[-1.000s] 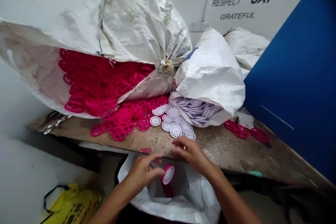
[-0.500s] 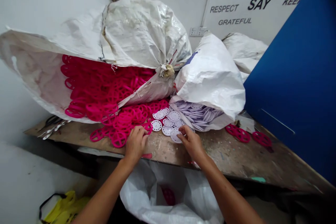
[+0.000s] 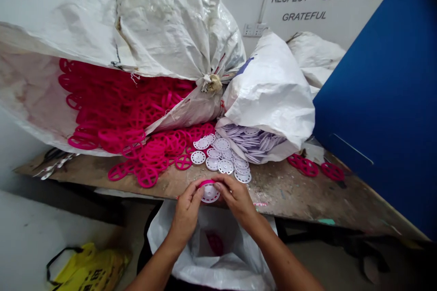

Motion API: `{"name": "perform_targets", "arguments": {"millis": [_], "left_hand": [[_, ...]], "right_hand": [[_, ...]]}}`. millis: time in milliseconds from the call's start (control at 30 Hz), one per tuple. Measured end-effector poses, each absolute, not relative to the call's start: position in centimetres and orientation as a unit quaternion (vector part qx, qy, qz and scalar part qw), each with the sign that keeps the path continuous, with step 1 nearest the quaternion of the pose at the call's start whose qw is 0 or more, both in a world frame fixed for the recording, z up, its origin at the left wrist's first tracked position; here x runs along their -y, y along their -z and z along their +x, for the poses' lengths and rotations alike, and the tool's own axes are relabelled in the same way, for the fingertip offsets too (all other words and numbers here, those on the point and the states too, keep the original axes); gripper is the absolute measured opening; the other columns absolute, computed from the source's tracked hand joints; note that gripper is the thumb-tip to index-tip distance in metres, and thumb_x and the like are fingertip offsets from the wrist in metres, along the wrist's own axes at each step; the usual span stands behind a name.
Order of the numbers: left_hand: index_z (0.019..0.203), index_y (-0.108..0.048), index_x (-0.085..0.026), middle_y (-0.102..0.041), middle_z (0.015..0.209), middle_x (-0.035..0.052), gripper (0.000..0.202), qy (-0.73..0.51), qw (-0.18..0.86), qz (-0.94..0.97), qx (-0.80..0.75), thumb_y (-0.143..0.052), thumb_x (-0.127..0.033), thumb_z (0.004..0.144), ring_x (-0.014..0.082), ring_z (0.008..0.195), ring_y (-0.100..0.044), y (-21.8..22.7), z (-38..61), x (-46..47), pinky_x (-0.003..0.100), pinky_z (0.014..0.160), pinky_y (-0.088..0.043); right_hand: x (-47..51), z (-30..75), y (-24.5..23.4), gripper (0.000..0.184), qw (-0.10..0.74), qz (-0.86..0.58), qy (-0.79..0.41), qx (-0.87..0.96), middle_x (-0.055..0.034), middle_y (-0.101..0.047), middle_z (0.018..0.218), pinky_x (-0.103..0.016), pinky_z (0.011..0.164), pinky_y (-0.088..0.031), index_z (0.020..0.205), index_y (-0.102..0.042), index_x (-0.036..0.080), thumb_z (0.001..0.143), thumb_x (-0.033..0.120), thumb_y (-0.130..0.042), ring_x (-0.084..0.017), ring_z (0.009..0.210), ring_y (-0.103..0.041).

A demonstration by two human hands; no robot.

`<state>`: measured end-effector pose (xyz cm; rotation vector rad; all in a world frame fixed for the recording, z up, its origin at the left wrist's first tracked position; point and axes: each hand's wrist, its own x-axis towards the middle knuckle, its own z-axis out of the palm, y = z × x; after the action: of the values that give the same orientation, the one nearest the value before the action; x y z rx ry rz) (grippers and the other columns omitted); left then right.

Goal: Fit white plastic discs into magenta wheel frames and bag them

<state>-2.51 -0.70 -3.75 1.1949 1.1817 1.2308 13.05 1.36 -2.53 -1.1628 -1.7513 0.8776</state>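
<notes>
At the table's front edge, my left hand (image 3: pixel 186 211) and my right hand (image 3: pixel 238 199) meet, with fingers closed on two round plastic pieces. One is a pink spoked wheel (image 3: pixel 206 182), of which only the upper rim shows. Against it lies a white slotted disc (image 3: pixel 210 195), facing me. My left fingers grip the left side and my right fingers the right side. Just beyond my hands, several loose white discs (image 3: pixel 226 166) lie in a small pile. Left of them, many pink wheels (image 3: pixel 148 176) spill across the table.
A large sack (image 3: pixel 180 22) holds pink wheels; a smaller sack (image 3: pixel 273 95) holds white discs. Below the edge, an open white sack (image 3: pixel 246 261) contains a pink piece. A blue panel (image 3: pixel 378 100) borders the right. A yellow bag (image 3: pixel 99 273) lies lower left.
Both hands have drawn together toward the table's front edge. My left hand brought a pink wheel from the heap and my right a white disc, and the two pieces now touch.
</notes>
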Motion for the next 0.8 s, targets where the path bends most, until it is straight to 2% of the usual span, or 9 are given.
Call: {"name": "perform_targets", "arguments": {"millis": [67, 167, 300, 467, 567, 633, 667, 733, 800], "left_hand": [[0.107, -0.065, -0.019, -0.067, 0.11, 0.0069, 0.032, -0.508, 0.475, 0.515, -0.502, -0.053, -0.039, 0.085, 0.0221, 0.105, -0.059, 3.7, -2.6, 0.9, 0.031, 0.092, -0.045], [0.118, -0.058, -0.019, -0.065, 0.114, 0.0087, 0.039, -0.493, 0.53, 0.502, -0.473, -0.055, -0.038, 0.083, 0.0228, 0.104, -0.06, 3.9, -2.4, 1.3, 0.031, 0.085, -0.05], [0.128, -0.046, -0.019, -0.068, 0.104, 0.0097, 0.054, -0.446, 0.611, 0.479, -0.444, -0.062, -0.034, 0.079, 0.0205, 0.082, -0.066, 4.7, -2.4, 2.5, 0.028, 0.068, -0.053], [0.121, -0.052, -0.02, -0.07, 0.09, 0.0073, 0.042, -0.39, 0.597, 0.516, -0.475, -0.058, -0.034, 0.082, 0.018, 0.067, -0.067, 5.6, -3.1, 4.5, 0.026, 0.061, -0.051], [0.119, -0.057, -0.023, -0.071, 0.087, 0.0053, 0.044, -0.325, 0.596, 0.577, -0.455, -0.064, -0.032, 0.077, 0.0165, 0.06, -0.064, 5.2, -4.2, 4.4, 0.024, 0.056, -0.049], [0.112, -0.064, -0.024, -0.072, 0.085, 0.0036, 0.042, -0.308, 0.522, 0.644, -0.467, -0.07, -0.03, 0.071, 0.0149, 0.055, -0.06, 4.7, -5.2, 3.2, 0.023, 0.053, -0.047], [0.107, -0.067, -0.024, -0.072, 0.085, 0.0035, 0.036, -0.315, 0.453, 0.678, -0.486, -0.069, -0.029, 0.071, 0.0154, 0.057, -0.06, 4.4, -5.8, 2.2, 0.024, 0.056, -0.047], [0.097, -0.069, -0.023, -0.071, 0.089, 0.0051, 0.021, -0.338, 0.275, 0.725, -0.533, -0.061, -0.026, 0.078, 0.0192, 0.075, -0.063, 4.1, -6.9, -0.2, 0.029, 0.071, -0.048], [0.096, -0.067, -0.02, -0.067, 0.097, 0.0076, 0.02, -0.32, 0.132, 0.745, -0.57, -0.052, -0.019, 0.083, 0.0219, 0.093, -0.06, 4.3, -7.7, -2.9, 0.034, 0.084, -0.046]], "right_hand": [[-1.4, 13.2, 2.7, 0.021, 0.404, -0.477, -0.371, 0.687, -0.0017, -0.064, 0.077, -0.022, 0.058, -0.044, 0.098, -0.064, 0.02, 0.089, 0.03, -0.048, -0.013, 0.066, -0.058], [-1.2, 13.6, 2.8, 0.022, 0.408, -0.487, -0.447, 0.63, 0.001, -0.059, 0.068, -0.021, 0.051, -0.041, 0.097, -0.061, 0.018, 0.089, 0.033, -0.047, -0.011, 0.054, -0.053], [0.0, 14.3, 3.3, 0.024, 0.396, -0.426, -0.547, 0.602, 0.0006, -0.062, 0.079, -0.023, 0.059, -0.045, 0.104, -0.054, 0.019, 0.082, 0.029, -0.058, -0.012, 0.065, -0.058], [2.2, 14.9, 3.8, 0.019, 0.339, -0.441, -0.489, 0.671, 0.0013, -0.063, 0.079, -0.022, 0.059, -0.042, 0.099, -0.055, 0.021, 0.08, 0.022, -0.06, -0.013, 0.068, -0.057], [1.6, 15.6, 3.4, 0.025, 0.284, -0.433, -0.466, 0.717, 0.0011, -0.065, 0.081, -0.022, 0.061, -0.042, 0.101, -0.059, 0.021, 0.077, 0.021, -0.064, -0.014, 0.071, -0.059], [-0.2, 16.0, 3.0, 0.02, 0.276, -0.462, -0.405, 0.74, -0.0002, -0.066, 0.082, -0.023, 0.063, -0.043, 0.098, -0.063, 0.021, 0.078, 0.023, -0.063, -0.015, 0.072, -0.059], [-1.3, 16.2, 2.9, 0.018, 0.279, -0.491, -0.351, 0.747, -0.0014, -0.066, 0.083, -0.025, 0.065, -0.044, 0.097, -0.064, 0.02, 0.08, 0.024, -0.061, -0.016, 0.074, -0.06], [-3.6, 16.4, 2.9, 0.02, 0.272, -0.554, -0.222, 0.755, -0.0052, -0.066, 0.092, -0.028, 0.071, -0.044, 0.101, -0.064, 0.019, 0.083, 0.025, -0.058, -0.018, 0.081, -0.06], [-5.4, 16.3, 3.1, 0.027, 0.233, -0.585, -0.117, 0.768, -0.0093, -0.063, 0.106, -0.029, 0.076, -0.044, 0.11, -0.062, 0.018, 0.084, 0.027, -0.058, -0.021, 0.09, -0.06]]}}
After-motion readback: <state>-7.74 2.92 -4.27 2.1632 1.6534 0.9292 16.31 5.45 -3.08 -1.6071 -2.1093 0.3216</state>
